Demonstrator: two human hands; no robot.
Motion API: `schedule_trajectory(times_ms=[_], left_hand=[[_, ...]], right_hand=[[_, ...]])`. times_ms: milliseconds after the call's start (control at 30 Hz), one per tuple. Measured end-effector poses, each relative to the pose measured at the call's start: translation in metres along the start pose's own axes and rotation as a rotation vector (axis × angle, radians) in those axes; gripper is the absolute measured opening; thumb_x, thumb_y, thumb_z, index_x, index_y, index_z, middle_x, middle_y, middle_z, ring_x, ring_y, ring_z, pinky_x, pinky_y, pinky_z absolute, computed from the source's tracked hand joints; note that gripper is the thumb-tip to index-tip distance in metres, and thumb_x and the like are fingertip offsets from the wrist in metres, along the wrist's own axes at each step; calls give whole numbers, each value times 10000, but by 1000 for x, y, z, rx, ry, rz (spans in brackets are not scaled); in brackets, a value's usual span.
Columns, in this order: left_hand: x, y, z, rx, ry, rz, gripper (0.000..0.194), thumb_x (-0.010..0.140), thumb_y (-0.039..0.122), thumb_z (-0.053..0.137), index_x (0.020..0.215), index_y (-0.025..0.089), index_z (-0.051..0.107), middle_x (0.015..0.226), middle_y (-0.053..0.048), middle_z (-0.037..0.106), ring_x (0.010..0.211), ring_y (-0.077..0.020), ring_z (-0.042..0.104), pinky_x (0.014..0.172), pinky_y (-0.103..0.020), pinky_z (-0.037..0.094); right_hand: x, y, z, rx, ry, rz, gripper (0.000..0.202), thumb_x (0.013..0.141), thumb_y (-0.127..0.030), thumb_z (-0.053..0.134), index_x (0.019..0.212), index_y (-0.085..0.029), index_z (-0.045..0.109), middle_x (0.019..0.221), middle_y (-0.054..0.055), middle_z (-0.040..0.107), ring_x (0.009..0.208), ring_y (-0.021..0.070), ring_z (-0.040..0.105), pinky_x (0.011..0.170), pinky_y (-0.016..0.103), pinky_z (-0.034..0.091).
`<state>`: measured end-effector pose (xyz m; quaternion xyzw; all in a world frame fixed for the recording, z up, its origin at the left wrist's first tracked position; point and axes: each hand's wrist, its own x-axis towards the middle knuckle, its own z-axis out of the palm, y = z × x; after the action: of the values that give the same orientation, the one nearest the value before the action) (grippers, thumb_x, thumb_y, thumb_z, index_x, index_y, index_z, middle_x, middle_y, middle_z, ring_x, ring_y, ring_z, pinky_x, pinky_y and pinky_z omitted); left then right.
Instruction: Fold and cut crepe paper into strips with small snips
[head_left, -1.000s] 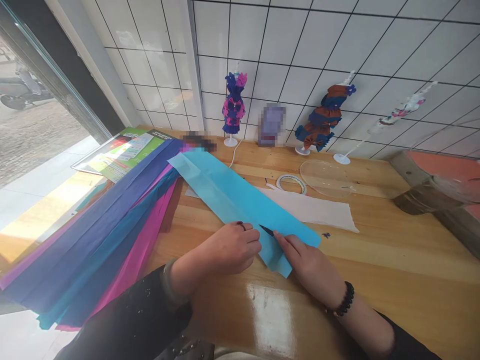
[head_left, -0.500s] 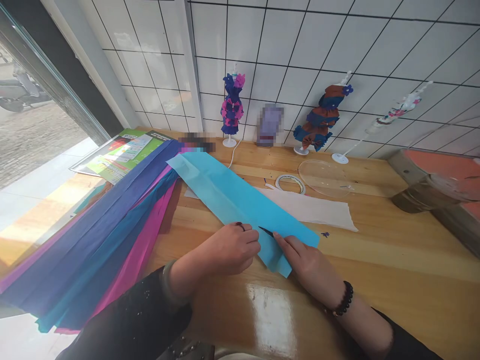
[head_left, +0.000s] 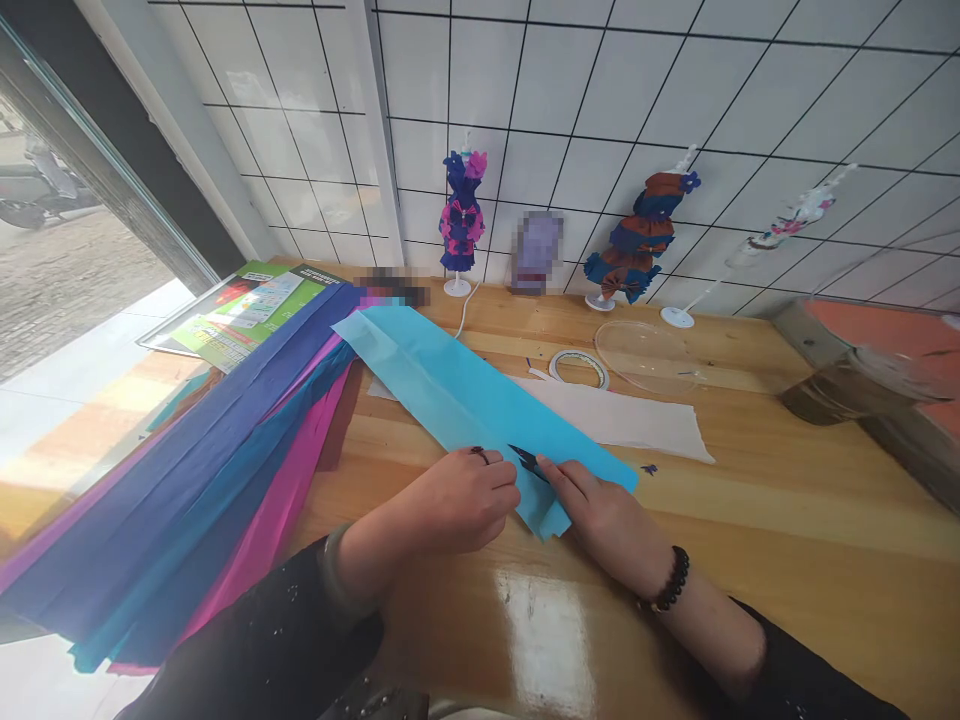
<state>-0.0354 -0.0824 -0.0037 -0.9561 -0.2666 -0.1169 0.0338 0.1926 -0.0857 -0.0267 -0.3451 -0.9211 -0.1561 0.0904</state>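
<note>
A long sheet of light blue crepe paper (head_left: 480,380) lies slantwise on the table, one long side folded over in a paler strip. My left hand (head_left: 469,498) is closed at its near edge, fingers pinched on the paper. In my right hand (head_left: 604,515) is a pair of small black scissors (head_left: 527,460), blades pointing up and left over the paper, close to my left fingers. The handles are hidden inside my right hand. The paper's near corner sits crumpled between the two hands.
Purple, blue and pink crepe paper (head_left: 225,440) hangs over the table's left side near green packaging (head_left: 251,300). Behind are a white paper strip (head_left: 637,420), a tape roll (head_left: 579,368), a clear round plate (head_left: 645,355) and decorated small stands (head_left: 463,215) along the wall.
My right hand has moved slightly left with the scissors, and more of their blades shows. The paper's near corner has crumpled inward. My left hand has stayed in place.
</note>
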Motion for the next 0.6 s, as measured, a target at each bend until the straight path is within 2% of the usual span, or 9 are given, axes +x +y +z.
schedule_trajectory(times_ms=[200, 600], left_hand=[[0, 0, -1, 18, -5, 3, 93, 746, 115, 434, 671, 167, 453, 743, -27, 459, 731, -169, 456, 578, -296, 365], [0, 1, -1, 29, -15, -1, 74, 774, 149, 456, 708, 171, 483, 759, -45, 471, 778, -180, 468, 574, -305, 367]], right_hand=[[7, -1, 2, 5, 7, -11, 539, 824, -13, 284, 1355, -84, 225, 879, 91, 580, 543, 117, 508, 457, 236, 429], [16, -4, -2, -34, 41, -7, 611, 820, -20, 277, 1400, -100, 104, 837, 76, 587, 474, 119, 486, 407, 232, 406]])
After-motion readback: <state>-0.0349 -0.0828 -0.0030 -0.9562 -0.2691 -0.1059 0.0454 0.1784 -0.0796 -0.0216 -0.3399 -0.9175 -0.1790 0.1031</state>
